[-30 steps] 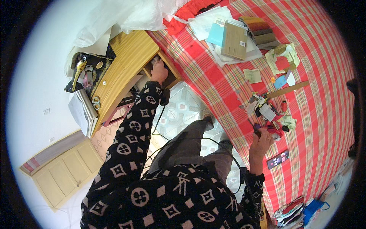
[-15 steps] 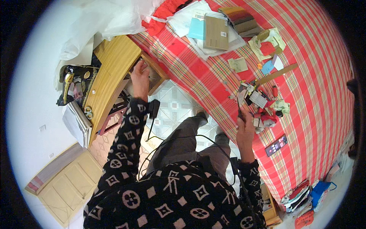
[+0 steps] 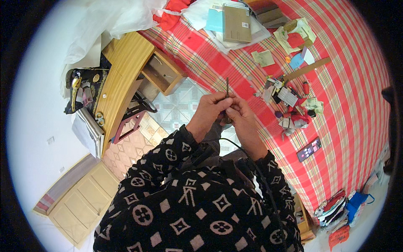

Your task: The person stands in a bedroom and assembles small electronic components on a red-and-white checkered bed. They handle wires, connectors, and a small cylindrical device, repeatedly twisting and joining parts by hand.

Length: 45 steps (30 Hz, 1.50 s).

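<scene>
At the bottom of the frame the person's black sleeves with pale geometric marks rise toward the centre, where both hands meet. The left hand [image 3: 208, 112] and the right hand [image 3: 240, 119] are pressed together, fingers closed around a thin dark rod-like tool [image 3: 227, 88] whose upper end sticks up above the knuckles, just left of the edge of the bed. A thin black cable [image 3: 235, 145] runs from under the hands down over the right sleeve.

Right of the hands, on the red checked bedspread [image 3: 348, 96], a dark phone [image 3: 309, 149] lies with its screen lit, and above it sits a heap of small parts and scraps [image 3: 291, 107]. A wooden strip [image 3: 306, 69] lies slanted beyond the heap.

Left of the hands, past the patterned floor tiles, a wooden desk [image 3: 124, 71] stands with an open drawer [image 3: 163, 75]. At the top centre a brown cardboard box [image 3: 236, 23] rests on papers, and white plastic sheeting [image 3: 113, 21] fills the upper left.
</scene>
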Available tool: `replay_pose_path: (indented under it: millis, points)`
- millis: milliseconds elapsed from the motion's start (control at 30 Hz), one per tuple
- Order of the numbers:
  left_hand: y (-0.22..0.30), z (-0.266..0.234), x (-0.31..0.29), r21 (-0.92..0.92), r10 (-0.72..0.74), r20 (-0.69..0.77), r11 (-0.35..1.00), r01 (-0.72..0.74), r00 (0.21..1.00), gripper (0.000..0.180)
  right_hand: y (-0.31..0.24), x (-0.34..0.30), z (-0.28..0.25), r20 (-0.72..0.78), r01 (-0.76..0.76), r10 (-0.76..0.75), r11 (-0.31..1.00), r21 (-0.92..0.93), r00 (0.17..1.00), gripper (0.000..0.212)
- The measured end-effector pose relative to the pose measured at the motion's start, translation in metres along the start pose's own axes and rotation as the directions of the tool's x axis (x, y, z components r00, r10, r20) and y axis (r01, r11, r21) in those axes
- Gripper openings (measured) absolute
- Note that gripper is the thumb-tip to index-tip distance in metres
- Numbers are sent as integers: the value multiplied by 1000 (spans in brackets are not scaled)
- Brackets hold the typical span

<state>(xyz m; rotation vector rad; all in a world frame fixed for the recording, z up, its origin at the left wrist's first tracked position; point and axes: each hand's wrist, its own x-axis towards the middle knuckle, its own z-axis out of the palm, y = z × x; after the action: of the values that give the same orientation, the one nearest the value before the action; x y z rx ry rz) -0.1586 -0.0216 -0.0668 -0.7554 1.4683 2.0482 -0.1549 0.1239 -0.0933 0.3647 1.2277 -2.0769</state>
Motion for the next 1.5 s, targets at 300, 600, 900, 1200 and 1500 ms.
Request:
replay_pose_path:
  millis: [300, 600, 900, 1200, 1500]
  points:
    - [10, -88, 21, -52, 348, -231, 928, -368, 909, 30, 27, -8, -24, 28, -57, 66, 971, -234, 997, 18]
    - [24, -255, 80, 161, 202, -520, 977, -137, 830, 8, 21, -9, -140, -168, 20, -698, 253, -967, 696, 31]
    - [-10, -288, 103, 691, 412, -239, 708, -144, 879, 18, 11, 14, -180, -156, -302, -577, -165, -939, 802, 49]
    - [-11, -291, 126, 438, 321, -330, 885, -157, 888, 23, -21, 0, -243, -277, -334, -801, 103, -937, 531, 47]
    - [16, -219, 85, 335, 321, -547, 930, -149, 774, 42, -17, 38, -252, -320, -524, -740, -52, -850, 592, 29]
